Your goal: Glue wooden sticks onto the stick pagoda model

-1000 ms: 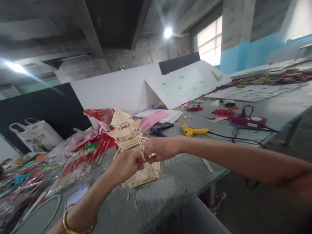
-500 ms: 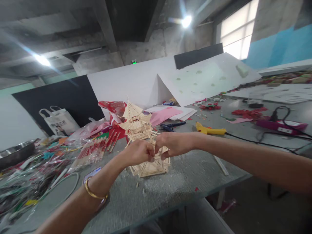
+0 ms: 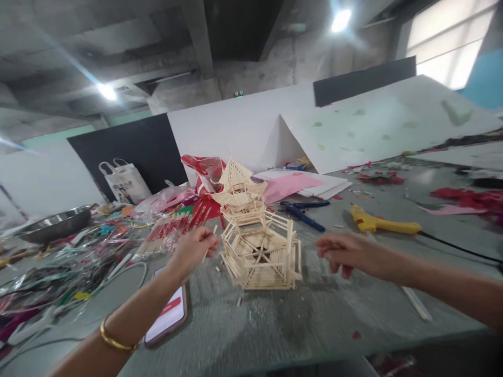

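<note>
A pagoda model built of thin wooden sticks stands on the grey table, with its hexagonal open-work base toward me and a pointed roof at its far end. To its left, my left hand is closed on a thin wooden stick, apart from the model. My right hand hangs over the table on the model's right, its fingers loosely bent and apart, with nothing visible in them. A yellow glue gun lies just beyond that hand. Blue-handled pliers rest behind the model.
A phone lies beneath my left forearm. Packs of red-and-wood sticks and tangled plastic wrap fill the left side. Pink and white paper sheets lie at the back, near a white tote bag. A white glue stick sits front right.
Both hands have come away from the model and spread apart, the left one with a thin stick. The view has turned somewhat left, and the model's base shows fully.
</note>
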The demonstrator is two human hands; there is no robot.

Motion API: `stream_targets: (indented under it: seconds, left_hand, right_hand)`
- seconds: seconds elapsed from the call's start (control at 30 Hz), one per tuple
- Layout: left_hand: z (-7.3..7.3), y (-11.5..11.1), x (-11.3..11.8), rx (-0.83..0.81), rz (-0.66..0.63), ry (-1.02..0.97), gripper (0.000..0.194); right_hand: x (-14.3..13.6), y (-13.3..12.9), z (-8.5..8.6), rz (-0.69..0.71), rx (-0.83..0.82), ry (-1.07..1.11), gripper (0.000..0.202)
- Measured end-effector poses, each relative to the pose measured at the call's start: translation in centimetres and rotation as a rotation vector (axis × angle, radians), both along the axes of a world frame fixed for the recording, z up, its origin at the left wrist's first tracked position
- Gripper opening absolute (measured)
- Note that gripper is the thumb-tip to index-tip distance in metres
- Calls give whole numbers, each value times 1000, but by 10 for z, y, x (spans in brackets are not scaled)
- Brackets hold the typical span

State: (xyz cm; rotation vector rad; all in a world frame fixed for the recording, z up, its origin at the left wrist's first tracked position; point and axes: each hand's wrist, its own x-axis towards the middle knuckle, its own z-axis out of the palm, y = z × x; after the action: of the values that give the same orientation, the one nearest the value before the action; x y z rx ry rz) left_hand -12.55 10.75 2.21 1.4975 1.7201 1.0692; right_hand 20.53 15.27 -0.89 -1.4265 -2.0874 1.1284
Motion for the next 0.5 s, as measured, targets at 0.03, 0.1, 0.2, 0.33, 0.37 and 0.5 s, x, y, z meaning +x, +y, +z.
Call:
stream_targets:
  seconds: [0.03,0.1,0.2,0.33,0.37,0.5]
  left_hand:
    - [-11,3,-4,-33,34,-70,17]
    - [-28,10,-10,-59,84,-210,16]
    - [-41,22,-12,-69,123,-347,15]
    - [-46,38,-14,-123,118,-401,13]
    - [-47,41,-14,-141,111,-413,12]
    - [-54,47,-14,-218,84,-451,13]
  right_hand:
    - [-1,5,-6,-25,-115,75,36]
    - [-5,15,-14,-66,-273,197,38]
    - [-13,22,-16,-88,-391,330,35]
    - [-19,23,-13,-111,-470,453,26]
    - [-19,24,-13,-103,-488,478,23]
    - [-19,31,-18,-65,-529,552,17]
